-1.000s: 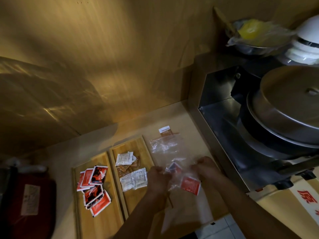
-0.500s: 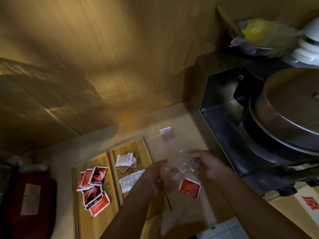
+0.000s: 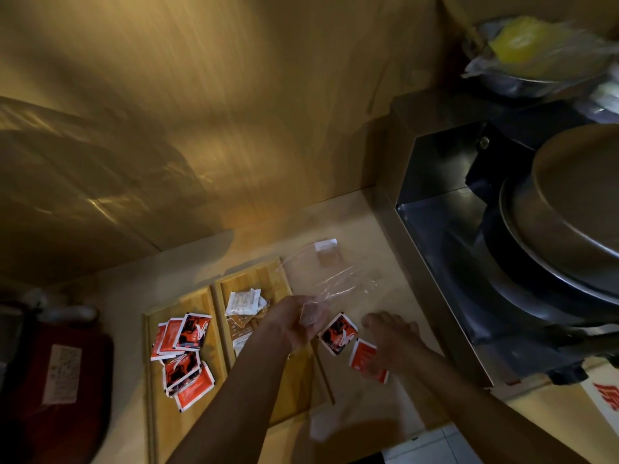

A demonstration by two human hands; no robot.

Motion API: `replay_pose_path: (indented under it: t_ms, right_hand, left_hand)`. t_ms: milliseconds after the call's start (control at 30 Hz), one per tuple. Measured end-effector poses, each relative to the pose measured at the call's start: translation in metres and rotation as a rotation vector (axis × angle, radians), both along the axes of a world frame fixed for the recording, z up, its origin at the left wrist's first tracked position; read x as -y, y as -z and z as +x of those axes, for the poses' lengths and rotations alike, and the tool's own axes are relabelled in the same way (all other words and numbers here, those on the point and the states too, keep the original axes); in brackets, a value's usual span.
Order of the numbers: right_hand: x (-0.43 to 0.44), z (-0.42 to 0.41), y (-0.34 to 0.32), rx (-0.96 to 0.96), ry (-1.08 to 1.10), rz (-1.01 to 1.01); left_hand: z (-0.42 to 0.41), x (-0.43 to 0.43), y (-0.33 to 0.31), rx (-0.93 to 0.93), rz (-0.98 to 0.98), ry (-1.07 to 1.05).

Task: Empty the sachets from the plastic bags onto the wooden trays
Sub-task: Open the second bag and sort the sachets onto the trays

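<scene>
Two wooden trays lie side by side on the counter. The left tray (image 3: 157, 406) holds several red sachets (image 3: 184, 349). The right tray (image 3: 268, 274) holds white sachets (image 3: 243, 300). My left hand (image 3: 294, 321) pinches a corner of a clear plastic bag (image 3: 338, 281), which fans out up and to the right over the counter. A red-and-black sachet (image 3: 338, 333) and an orange-red sachet (image 3: 363, 358) lie loose on the counter right of the trays. My right hand (image 3: 392, 336) rests palm down with fingers spread, partly covering the orange-red sachet.
A steel stove recess (image 3: 435, 222) with a large lidded pan (image 3: 576, 202) borders the counter on the right. A bowl with a plastic-wrapped yellow item (image 3: 522, 48) sits behind it. A dark red bag (image 3: 57, 370) lies left. A small white-topped packet (image 3: 325, 246) lies behind the bag.
The red-and-black sachet has dropped out of the bag onto the counter beside the orange-red one. My right hand let go of the bag and moved down onto the counter; my left keeps the bag.
</scene>
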State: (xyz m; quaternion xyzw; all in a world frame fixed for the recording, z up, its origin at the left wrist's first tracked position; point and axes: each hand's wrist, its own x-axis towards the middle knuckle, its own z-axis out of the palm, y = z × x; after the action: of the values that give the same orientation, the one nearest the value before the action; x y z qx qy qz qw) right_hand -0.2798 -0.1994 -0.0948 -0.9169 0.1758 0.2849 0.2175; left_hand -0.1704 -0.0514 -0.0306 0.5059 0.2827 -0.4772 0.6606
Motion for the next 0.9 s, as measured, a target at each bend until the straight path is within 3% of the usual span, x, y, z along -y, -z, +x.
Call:
replay_pose_path:
  t_ms: [133,267,500,700,800,867,900]
  right_hand:
    - [-0.005,-0.003,0.007,0.095,-0.049,-0.073]
    - [-0.007,-0.001,0.01,0.015,-0.078,-0.071]
    - [-0.001,0.023,-0.005,0.122,-0.001,0.255]
    - [-0.013,0.042,-0.001,0.163,0.161,0.391]
    - [-0.024,0.04,-0.011,0.266,0.056,0.363]
    - [-0.026,0.039,-0.008,0.2,-0.088,0.314]
    - [-0.026,0.039,-0.01,0.121,-0.059,0.355]
  left_hand:
    - [-0.003,0.001,-0.002,-0.032,-0.014,-0.022]
    - [-0.003,-0.001,-0.002,-0.059,-0.031,-0.042]
    - [-0.004,-0.003,0.004,-0.041,-0.017,-0.006]
    - [-0.003,-0.01,0.01,-0.098,-0.016,-0.022]
    - [-0.002,-0.012,0.013,-0.104,-0.021,-0.034]
    - [-0.002,-0.015,0.017,-0.116,-0.025,-0.04]
    - [-0.003,-0.016,0.018,-0.125,-0.027,-0.032]
